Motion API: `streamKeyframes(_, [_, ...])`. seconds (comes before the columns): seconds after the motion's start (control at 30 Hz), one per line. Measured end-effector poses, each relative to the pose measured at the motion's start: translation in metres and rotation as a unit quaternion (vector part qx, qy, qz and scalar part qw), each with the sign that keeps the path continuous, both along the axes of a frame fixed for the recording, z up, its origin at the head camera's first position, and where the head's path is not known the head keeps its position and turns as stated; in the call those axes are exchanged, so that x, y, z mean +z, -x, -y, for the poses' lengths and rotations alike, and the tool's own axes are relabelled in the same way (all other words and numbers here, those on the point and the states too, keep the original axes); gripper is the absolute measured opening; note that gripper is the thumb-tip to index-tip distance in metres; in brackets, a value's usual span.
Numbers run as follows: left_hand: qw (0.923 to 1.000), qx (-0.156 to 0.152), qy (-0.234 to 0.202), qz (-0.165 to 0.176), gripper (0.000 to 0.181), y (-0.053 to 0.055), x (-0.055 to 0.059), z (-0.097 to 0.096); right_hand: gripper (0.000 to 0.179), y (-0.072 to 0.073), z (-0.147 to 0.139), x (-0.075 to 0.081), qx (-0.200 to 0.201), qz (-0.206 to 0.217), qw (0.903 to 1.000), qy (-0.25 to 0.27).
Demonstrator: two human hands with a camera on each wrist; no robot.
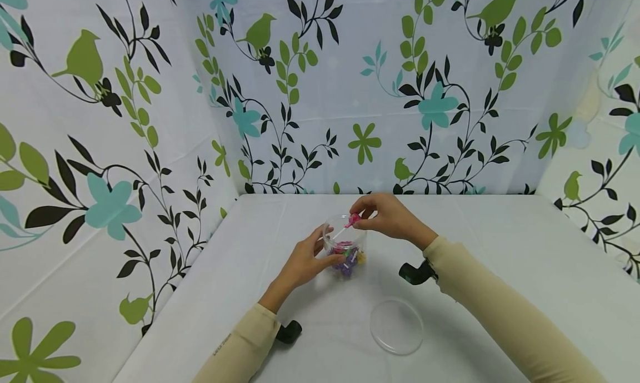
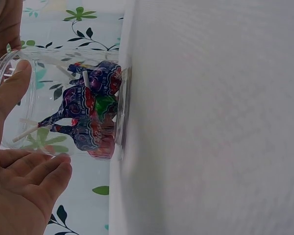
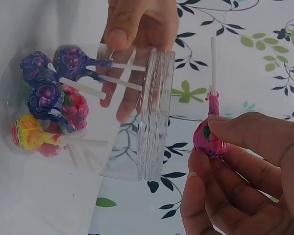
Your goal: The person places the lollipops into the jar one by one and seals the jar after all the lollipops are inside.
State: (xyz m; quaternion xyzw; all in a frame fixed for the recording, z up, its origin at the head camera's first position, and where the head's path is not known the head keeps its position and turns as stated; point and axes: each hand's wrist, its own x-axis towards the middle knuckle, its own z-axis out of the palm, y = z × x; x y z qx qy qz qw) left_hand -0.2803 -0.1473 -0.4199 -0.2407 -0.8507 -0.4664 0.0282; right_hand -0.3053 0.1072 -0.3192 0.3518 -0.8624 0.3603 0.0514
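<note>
A clear plastic jar (image 1: 358, 237) stands upright on the white table, its top uncovered. My left hand (image 1: 304, 259) holds it from the left, thumb on the near side and fingers around the far side. Through the wall show several wrapped lollipops: purple ones (image 3: 45, 99), a yellow one (image 3: 28, 132) and pink ones, plus a green wrapper (image 2: 106, 105) in the left wrist view. Beside the jar's mouth, my right hand (image 1: 387, 216) pinches a pink lollipop (image 3: 209, 139) by its wrapped head. The lollipop's white stick points toward the jar in the head view.
A round transparent lid (image 1: 396, 353) lies flat on the table (image 1: 480, 249), nearer to me and right of the jar. Patterned curtains (image 1: 320, 94) with leaves and birds enclose the table at the back and sides. Dark wrist cameras (image 1: 416, 273) hang below both sleeves.
</note>
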Motion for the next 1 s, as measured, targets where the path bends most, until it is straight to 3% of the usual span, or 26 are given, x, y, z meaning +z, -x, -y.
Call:
streamKeyframes(0.37, [0.9999,-0.008,0.008,0.011,0.095,0.0,0.0,-0.002,0.025,0.008,0.002,-0.007,0.007,-0.002,0.9999,-0.008])
streamKeyframes(0.7, [0.9997,-0.002,0.012,0.02,0.094,-0.002,0.0,-0.003,0.025,0.006,-0.004,-0.01,-0.003,0.007,1.0,-0.004])
streamKeyframes(1.0, [0.9999,-0.006,0.01,0.011,0.093,0.0,-0.001,-0.003,0.02,-0.014,-0.029,-0.015,-0.004,0.016,0.9998,-0.007])
